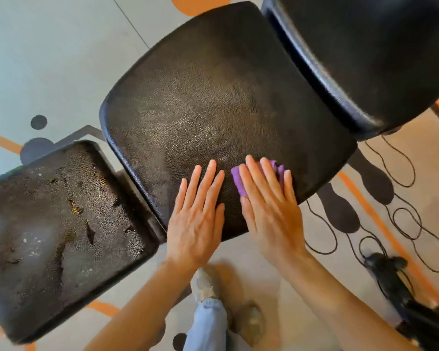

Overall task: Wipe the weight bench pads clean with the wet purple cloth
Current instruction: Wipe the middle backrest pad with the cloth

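A large black textured bench pad [200,102] fills the middle of the head view. My right hand [269,198] presses flat, fingers straight, on the purple cloth [238,181] near the pad's near edge; the cloth shows past my fingers and thumb. Just left of it, my left hand [198,214] rests flat on the bare pad, fingers spread. A worn, cracked and dirty pad [53,224] lies at the lower left. A third glossy black pad [365,54] stands at the upper right.
The floor [48,59] is grey with orange and dark markings. A black cord [403,224] loops over the floor at the right, beside a dark object [390,274]. My shoes [205,285] and a light-blue trouser leg are below the hands.
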The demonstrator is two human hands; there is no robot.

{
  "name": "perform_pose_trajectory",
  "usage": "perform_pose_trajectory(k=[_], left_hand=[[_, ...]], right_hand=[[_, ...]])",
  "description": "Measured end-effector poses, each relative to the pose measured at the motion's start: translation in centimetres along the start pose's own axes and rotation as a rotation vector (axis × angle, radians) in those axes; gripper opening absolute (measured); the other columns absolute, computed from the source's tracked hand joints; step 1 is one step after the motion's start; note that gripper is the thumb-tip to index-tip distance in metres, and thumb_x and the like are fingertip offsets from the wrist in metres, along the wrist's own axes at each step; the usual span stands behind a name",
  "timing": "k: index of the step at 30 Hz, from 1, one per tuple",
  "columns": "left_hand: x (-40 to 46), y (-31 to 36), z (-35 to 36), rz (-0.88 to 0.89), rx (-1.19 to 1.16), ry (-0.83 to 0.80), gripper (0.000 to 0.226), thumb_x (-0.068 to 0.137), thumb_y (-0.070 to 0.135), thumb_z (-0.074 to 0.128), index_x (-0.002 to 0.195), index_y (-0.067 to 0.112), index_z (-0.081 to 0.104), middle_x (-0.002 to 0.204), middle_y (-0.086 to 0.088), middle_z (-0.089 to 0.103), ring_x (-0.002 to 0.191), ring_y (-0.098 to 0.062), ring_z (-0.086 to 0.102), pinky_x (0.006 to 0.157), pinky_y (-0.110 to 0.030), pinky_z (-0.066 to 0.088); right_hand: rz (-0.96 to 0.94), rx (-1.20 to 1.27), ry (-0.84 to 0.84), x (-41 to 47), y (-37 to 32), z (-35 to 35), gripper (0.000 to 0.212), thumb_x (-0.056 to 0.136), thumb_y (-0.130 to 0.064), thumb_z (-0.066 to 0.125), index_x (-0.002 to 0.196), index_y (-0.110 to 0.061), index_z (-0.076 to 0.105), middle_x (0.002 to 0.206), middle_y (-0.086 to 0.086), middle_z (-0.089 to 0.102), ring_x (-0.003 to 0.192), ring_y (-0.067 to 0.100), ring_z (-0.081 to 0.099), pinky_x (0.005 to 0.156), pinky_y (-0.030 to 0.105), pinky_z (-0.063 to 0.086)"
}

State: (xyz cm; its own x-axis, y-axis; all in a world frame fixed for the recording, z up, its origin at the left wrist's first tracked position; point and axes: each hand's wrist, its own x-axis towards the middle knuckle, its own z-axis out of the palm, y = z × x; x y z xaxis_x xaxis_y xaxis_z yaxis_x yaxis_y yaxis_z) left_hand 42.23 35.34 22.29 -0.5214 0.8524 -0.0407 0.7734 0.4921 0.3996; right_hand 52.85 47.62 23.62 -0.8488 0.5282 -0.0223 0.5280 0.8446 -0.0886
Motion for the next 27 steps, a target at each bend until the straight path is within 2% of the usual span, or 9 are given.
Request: perform_pose_trajectory(k=[4,6,9,11,13,18,22,25,27], left_hand=[[0.0,0.2,-0.2,0.014,0.019,0.006,0.056,0.098,0.022,0.037,0.153,0.012,0.030,0.164,-0.004,0.021,0.153,-0.025,0.014,0.125,-0.038,0.005],[-0.1,0.2,-0.1,0.001,0.016,0.007,0.057,0.098,0.021,0.038,0.154,0.013,0.030,0.164,-0.003,0.020,0.153,-0.024,0.011,0.125,-0.033,-0.001],[0.0,0.3,0.2,-0.016,0.024,0.021,0.056,0.099,0.021,0.036,0.154,0.016,0.028,0.165,0.000,0.016,0.154,-0.020,0.008,0.124,-0.029,-0.006],[-0.1,0.2,0.4,-0.023,0.022,0.041,0.055,0.099,0.020,0.036,0.154,0.016,0.028,0.165,0.000,0.016,0.154,-0.020,0.008,0.125,-0.032,-0.003],[-0.2,0.2,0.5,-0.019,0.019,0.059,0.054,0.100,0.019,0.035,0.154,0.015,0.029,0.165,-0.001,0.018,0.154,-0.020,0.008,0.126,-0.035,0.001],[-0.4,0.0,0.8,-0.006,0.032,0.059,0.053,0.101,0.022,0.031,0.154,0.016,0.028,0.165,0.000,0.017,0.154,-0.019,0.007,0.125,-0.032,-0.002],[-0.4,0.0,0.9,0.000,0.050,0.074,0.052,0.102,0.025,0.026,0.154,0.016,0.027,0.165,0.000,0.016,0.154,-0.019,0.007,0.125,-0.033,0.000],[-0.5,0.0,0.9,0.006,0.031,0.084,0.053,0.103,0.028,0.024,0.154,0.016,0.027,0.165,0.000,0.017,0.154,-0.019,0.007,0.126,-0.038,0.003],[-0.5,0.0,1.0,0.019,0.025,0.085,0.053,0.102,0.027,0.024,0.155,0.016,0.026,0.165,0.001,0.016,0.155,-0.019,0.005,0.126,-0.042,0.005]], right_hand=[[0.150,0.040,0.045,3.5,-0.2,0.2,0.052,0.104,-0.035,0.026,0.152,-0.016,0.028,0.160,0.004,0.026,0.149,0.024,0.021,0.120,0.050,0.019],[0.157,0.067,0.049,3.0,-0.2,0.4,0.055,0.103,-0.041,0.029,0.152,-0.016,0.026,0.160,0.004,0.025,0.149,0.024,0.019,0.121,0.048,0.017],[0.155,0.100,0.092,-0.2,-0.9,1.0,0.053,0.103,-0.036,0.027,0.151,-0.015,0.029,0.159,0.006,0.029,0.149,0.026,0.021,0.120,0.048,0.020],[0.153,0.146,0.125,-2.5,-1.5,1.5,0.050,0.104,-0.031,0.022,0.149,-0.013,0.034,0.157,0.006,0.032,0.148,0.026,0.023,0.120,0.048,0.022],[0.136,0.183,0.172,-2.8,-1.5,1.8,0.048,0.103,-0.027,0.025,0.147,-0.012,0.040,0.155,0.007,0.037,0.146,0.027,0.028,0.120,0.047,0.021],[0.224,0.263,0.308,-1.0,-1.2,2.2,0.046,0.099,-0.022,0.031,0.138,-0.009,0.051,0.147,0.010,0.048,0.141,0.029,0.038,0.118,0.047,0.025],[0.274,0.312,0.390,-0.7,-1.8,2.7,0.044,0.099,-0.026,0.034,0.135,-0.010,0.055,0.144,0.010,0.051,0.139,0.029,0.041,0.117,0.046,0.030],[0.291,0.348,0.396,-1.2,-2.0,3.0,0.050,0.096,-0.037,0.046,0.137,-0.009,0.052,0.146,0.010,0.049,0.141,0.030,0.038,0.118,0.048,0.027],[0.325,0.356,0.442,-1.9,-2.7,3.8,0.046,0.096,-0.029,0.045,0.136,-0.007,0.054,0.145,0.013,0.050,0.139,0.033,0.039,0.114,0.054,0.032]])
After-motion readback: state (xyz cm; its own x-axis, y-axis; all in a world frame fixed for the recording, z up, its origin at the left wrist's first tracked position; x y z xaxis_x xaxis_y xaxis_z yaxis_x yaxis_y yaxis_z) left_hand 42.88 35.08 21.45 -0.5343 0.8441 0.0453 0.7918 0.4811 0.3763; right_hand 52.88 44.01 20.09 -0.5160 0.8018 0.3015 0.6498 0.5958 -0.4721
